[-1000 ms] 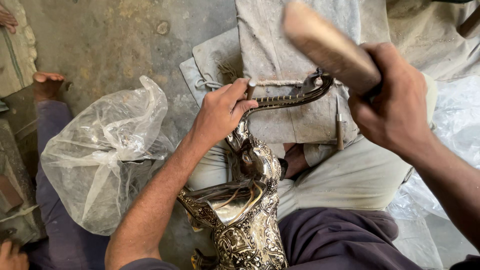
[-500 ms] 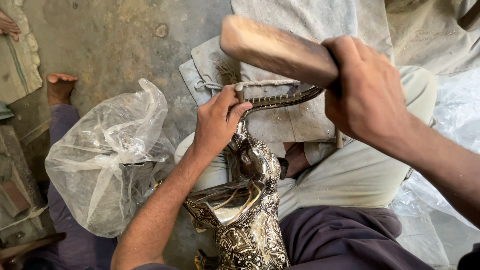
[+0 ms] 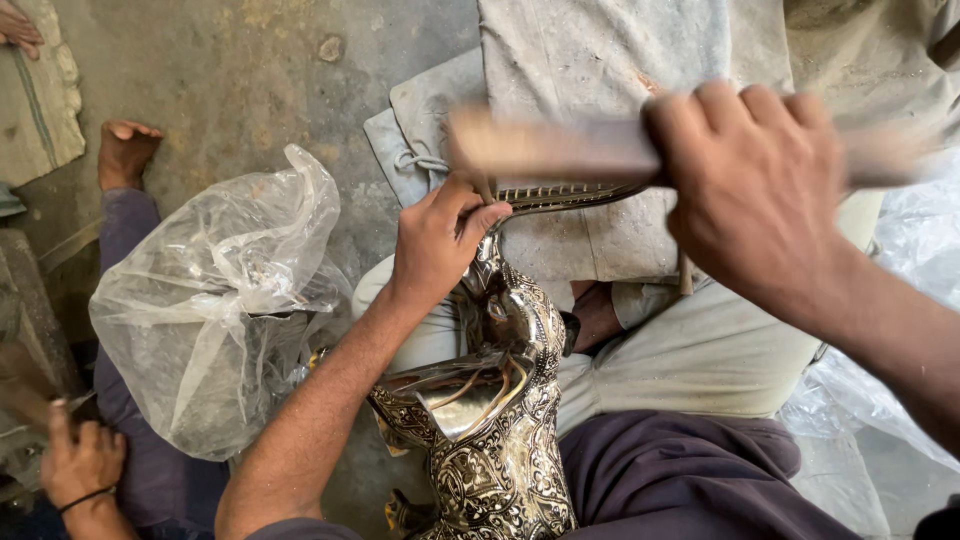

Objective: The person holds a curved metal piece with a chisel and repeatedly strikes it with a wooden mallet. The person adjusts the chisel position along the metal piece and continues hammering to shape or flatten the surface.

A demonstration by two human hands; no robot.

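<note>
Metal elephant figure (image 3: 500, 420): engraved, silver and dark, wedged upright between the knees; trunk (image 3: 570, 196) stretched forward over a grey cloth-covered block (image 3: 600, 60).

Left hand (image 3: 440, 240): closed round the top of the head where the trunk begins, thumb and fingers wrapped tight, pinning the piece to the block. Same hold as half a second back; wrist barely shifted.

Right hand (image 3: 750, 190): fist shut on a wooden mallet (image 3: 550, 145). A second ago raised high and tilted away; half a second ago level above the trunk; now lower, lying crosswise right over the trunk and smeared by motion. Read as a downstroke landing or about to land; contact cannot be told through the blur. Judged as shaping in mid-course, trunk curve being worked by repeated blows.

Pale trousers (image 3: 700, 350): leg beside the figure, under the block's near edge.

Clear plastic bag (image 3: 210, 300): crumpled, on the floor to the left, near but apart from the figure.

Concrete floor (image 3: 250, 80): grey, stained.

Other person: bare foot (image 3: 125, 150) upper left, hand with a dark wristband (image 3: 80, 460) lower left, well apart from the work.
</note>
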